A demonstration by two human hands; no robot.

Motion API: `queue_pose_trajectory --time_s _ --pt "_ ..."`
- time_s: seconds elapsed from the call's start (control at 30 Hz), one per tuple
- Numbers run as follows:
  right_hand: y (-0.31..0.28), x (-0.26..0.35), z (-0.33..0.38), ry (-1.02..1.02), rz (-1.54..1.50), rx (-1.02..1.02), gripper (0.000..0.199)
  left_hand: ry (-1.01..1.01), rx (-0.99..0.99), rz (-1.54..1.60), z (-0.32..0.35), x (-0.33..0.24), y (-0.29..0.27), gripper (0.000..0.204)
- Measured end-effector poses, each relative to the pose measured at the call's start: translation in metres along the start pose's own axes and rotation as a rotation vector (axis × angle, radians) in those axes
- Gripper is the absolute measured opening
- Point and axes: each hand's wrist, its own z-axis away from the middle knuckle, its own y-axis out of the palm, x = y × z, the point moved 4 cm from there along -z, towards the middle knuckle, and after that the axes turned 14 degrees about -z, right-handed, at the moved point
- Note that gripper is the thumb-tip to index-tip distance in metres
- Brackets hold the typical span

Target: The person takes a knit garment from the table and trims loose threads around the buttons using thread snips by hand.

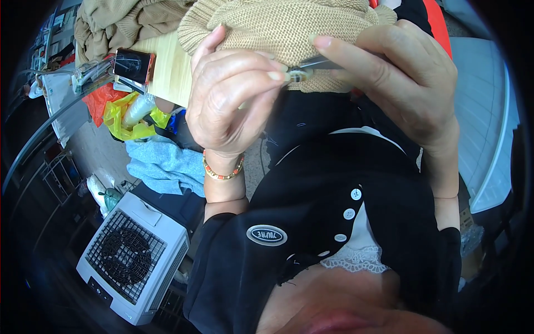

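So both hands are up close: left hand (231, 94) pinches the ribbed hem of a chunky beige knit sweater (289, 28), right hand (406, 78) grips a slim metal tool (314, 65) tight against that hem.

bright daylight | soft shadows | sharp centre | dark, bent fisheye rim
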Motion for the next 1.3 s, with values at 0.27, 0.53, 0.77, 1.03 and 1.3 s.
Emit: queue_pose_trajectory --time_s 0.27,0.53,0.77,1.03,1.3 --pt "0.003 -0.003 -0.003 -0.015 -0.025 -0.017 0.049 0.009 0.005 0.015 0.000 0.001 0.000 0.030" --pt "0.004 -0.005 -0.006 -0.069 -0.086 -0.013 0.047 0.013 0.019 0.042 -0.001 0.002 0.000 0.029" --pt "0.005 -0.002 -0.006 -0.122 0.001 -0.001 0.049 -0.007 0.039 0.021 0.001 0.003 -0.002 0.030" --pt "-0.006 -0.020 0.012 0.106 -0.300 -0.067 0.044 -0.232 -0.323 -0.037 0.022 0.028 -0.034 0.020" --pt "0.003 -0.014 0.005 0.119 -0.349 -0.126 0.049 -0.565 -0.272 0.076 0.040 0.043 -0.033 0.018"
